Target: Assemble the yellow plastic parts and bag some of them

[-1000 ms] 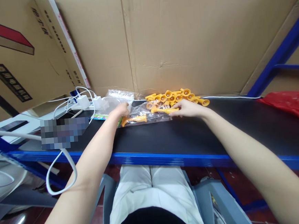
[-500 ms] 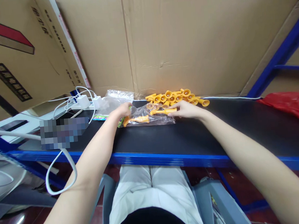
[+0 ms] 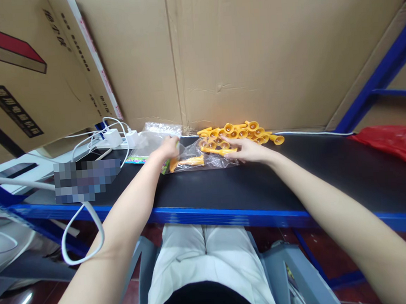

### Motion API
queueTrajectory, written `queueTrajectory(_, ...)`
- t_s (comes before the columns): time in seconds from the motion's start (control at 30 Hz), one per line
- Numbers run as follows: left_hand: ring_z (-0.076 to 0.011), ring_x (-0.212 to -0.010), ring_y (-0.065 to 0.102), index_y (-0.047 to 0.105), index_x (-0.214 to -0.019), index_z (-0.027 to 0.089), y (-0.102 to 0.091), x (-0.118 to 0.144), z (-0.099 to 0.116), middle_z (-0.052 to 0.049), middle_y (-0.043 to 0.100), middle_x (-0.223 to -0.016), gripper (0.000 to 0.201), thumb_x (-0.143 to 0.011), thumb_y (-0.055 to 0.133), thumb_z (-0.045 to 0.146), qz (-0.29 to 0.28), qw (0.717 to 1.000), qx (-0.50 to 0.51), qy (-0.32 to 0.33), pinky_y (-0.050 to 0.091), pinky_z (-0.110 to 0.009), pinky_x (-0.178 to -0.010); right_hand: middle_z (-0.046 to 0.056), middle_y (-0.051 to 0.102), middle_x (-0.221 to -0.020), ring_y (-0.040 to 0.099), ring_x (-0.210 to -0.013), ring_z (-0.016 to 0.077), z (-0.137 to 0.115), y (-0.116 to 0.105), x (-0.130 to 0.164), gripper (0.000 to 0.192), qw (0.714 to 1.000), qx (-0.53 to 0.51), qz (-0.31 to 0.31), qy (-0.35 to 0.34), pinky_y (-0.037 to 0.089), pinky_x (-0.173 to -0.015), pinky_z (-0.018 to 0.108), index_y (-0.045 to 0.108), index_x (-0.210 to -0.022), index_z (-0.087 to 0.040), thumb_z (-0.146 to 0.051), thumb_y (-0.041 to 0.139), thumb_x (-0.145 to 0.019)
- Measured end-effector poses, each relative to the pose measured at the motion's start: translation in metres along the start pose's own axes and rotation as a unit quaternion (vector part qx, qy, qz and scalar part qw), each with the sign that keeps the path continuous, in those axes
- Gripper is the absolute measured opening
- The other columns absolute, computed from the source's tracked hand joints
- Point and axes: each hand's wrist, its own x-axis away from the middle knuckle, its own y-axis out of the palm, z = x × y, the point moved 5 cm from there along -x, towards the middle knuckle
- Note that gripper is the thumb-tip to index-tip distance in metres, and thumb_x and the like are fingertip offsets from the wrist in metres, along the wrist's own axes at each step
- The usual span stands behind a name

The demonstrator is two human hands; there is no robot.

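Observation:
My left hand (image 3: pixel 169 147) is closed on the left end of a clear plastic bag (image 3: pixel 221 162) that has a colourful printed strip. One yellow, trumpet-shaped plastic piece (image 3: pixel 191 161) lies lengthwise inside the bag. With my right hand (image 3: pixel 247 149) I grip the right end of another yellow trumpet-shaped piece (image 3: pixel 212 150), which points left over or into the bag; the film makes it hard to tell which. Right behind the bag and my right hand is a pile of several similar yellow pieces (image 3: pixel 243 133).
More clear bags (image 3: pixel 142 145) lie to the left, beside white chargers (image 3: pixel 112 138) and cables. A red plastic bag (image 3: pixel 395 144) sits at the right end of the black shelf (image 3: pixel 262 189). Tall cardboard (image 3: pixel 251 50) stands behind, and a white cable loop (image 3: pixel 100 230) hangs over the shelf's blue edge.
My right hand has moved slightly left, and the yellow piece in it has shifted left and tilted. My left hand stays at the bag, with the piece inside barely shifted.

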Motion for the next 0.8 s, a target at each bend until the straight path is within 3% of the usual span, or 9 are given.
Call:
queueTrajectory(0.07, -0.0284, -0.121, 0.041, 0.052, -0.122, 0.016, -0.009, 0.003, 0.012, -0.013, 0.043, -0.127, 0.055, -0.067, 0.062, 0.017, 0.067, 0.997, 0.002, 0.049, 0.032, -0.035, -0.102, -0.002, 0.061, -0.064, 0.049, -0.045, 0.0101, -0.001, -0.001, 0.001, 0.075, 1.000, -0.003, -0.003, -0.006, 0.047, -0.057, 0.029, 0.033, -0.143, -0.021, -0.038, 0.060, -0.076)
queueTrajectory(0.13, -0.0250, -0.117, 0.043, 0.055, -0.117, 0.016, -0.015, 0.012, 0.036, -0.011, 0.047, -0.120, 0.042, -0.075, 0.057, 0.022, 0.099, 0.986, 0.030, 0.133, 0.032, -0.036, -0.102, -0.004, 0.057, -0.057, 0.050, -0.045, 0.0111, -0.002, -0.001, 0.001, 0.073, 1.000, -0.005, -0.005, -0.014, 0.048, -0.058, 0.029, 0.033, -0.143, -0.019, -0.039, 0.059, -0.077)
queueTrajectory(0.23, -0.0198, -0.098, 0.052, 0.063, -0.100, 0.016, -0.013, 0.031, 0.079, -0.008, 0.057, -0.103, 0.024, -0.081, 0.049, 0.022, 0.062, 0.964, 0.068, 0.249, 0.039, -0.034, -0.092, -0.001, 0.060, -0.061, 0.052, -0.048, 0.0119, -0.001, -0.001, 0.000, 0.068, 1.000, -0.007, -0.007, -0.016, 0.048, -0.058, 0.029, 0.040, -0.139, -0.016, -0.041, 0.058, -0.078)
queueTrajectory(0.37, -0.0189, -0.084, 0.055, 0.067, -0.091, 0.017, 0.004, 0.052, 0.121, -0.007, 0.062, -0.090, 0.025, -0.075, 0.048, 0.015, -0.002, 0.930, 0.052, 0.363, 0.041, -0.033, -0.083, 0.003, 0.066, -0.074, 0.053, -0.052, 0.0116, 0.002, -0.004, -0.001, 0.057, 0.999, 0.029, -0.005, -0.012, 0.045, -0.056, 0.027, 0.053, -0.129, -0.016, -0.040, 0.059, -0.078)
queueTrajectory(0.47, -0.0205, -0.088, 0.055, 0.069, -0.079, 0.018, 0.017, 0.056, 0.129, -0.006, 0.063, -0.084, 0.026, -0.072, 0.045, 0.013, -0.025, 0.917, -0.026, 0.397, 0.039, -0.034, -0.086, 0.003, 0.066, -0.072, 0.055, -0.053, 0.0119, 0.007, -0.013, 0.000, 0.049, 0.996, 0.090, 0.011, 0.013, 0.043, -0.054, 0.024, 0.060, -0.120, -0.016, -0.040, 0.060, -0.077)
queueTrajectory(0.53, -0.0220, -0.096, 0.052, 0.070, -0.083, 0.020, 0.021, 0.058, 0.130, -0.006, 0.063, -0.087, 0.030, -0.074, 0.042, 0.013, -0.020, 0.907, -0.066, 0.415, 0.036, -0.037, -0.091, 0.003, 0.066, -0.071, 0.056, -0.055, 0.0125, 0.012, -0.019, 0.001, 0.044, 0.992, 0.125, 0.006, 0.034, 0.042, -0.053, 0.024, 0.064, -0.113, -0.016, -0.040, 0.061, -0.075)
queueTrajectory(0.67, -0.0253, -0.110, 0.043, 0.066, -0.102, 0.027, 0.025, 0.061, 0.131, -0.005, 0.059, -0.109, 0.036, -0.080, 0.039, 0.017, -0.027, 0.908, -0.094, 0.408, 0.029, -0.044, -0.093, 0.003, 0.066, -0.071, 0.058, -0.056, 0.0137, 0.026, -0.025, 0.003, 0.035, 0.983, 0.161, -0.067, 0.060, 0.042, -0.054, 0.024, 0.067, -0.096, -0.017, -0.043, 0.063, -0.072)
queueTrajectory(0.8, -0.0248, -0.112, 0.039, 0.066, -0.092, 0.027, 0.027, 0.064, 0.133, -0.003, 0.055, -0.112, 0.030, -0.082, 0.038, 0.021, -0.076, 0.916, -0.089, 0.384, 0.022, -0.046, -0.095, 0.003, 0.065, -0.067, 0.059, -0.057, 0.0150, 0.040, -0.026, 0.005, 0.025, 0.972, 0.175, -0.117, 0.108, 0.042, -0.055, 0.025, 0.066, -0.084, -0.017, -0.037, 0.064, -0.069)
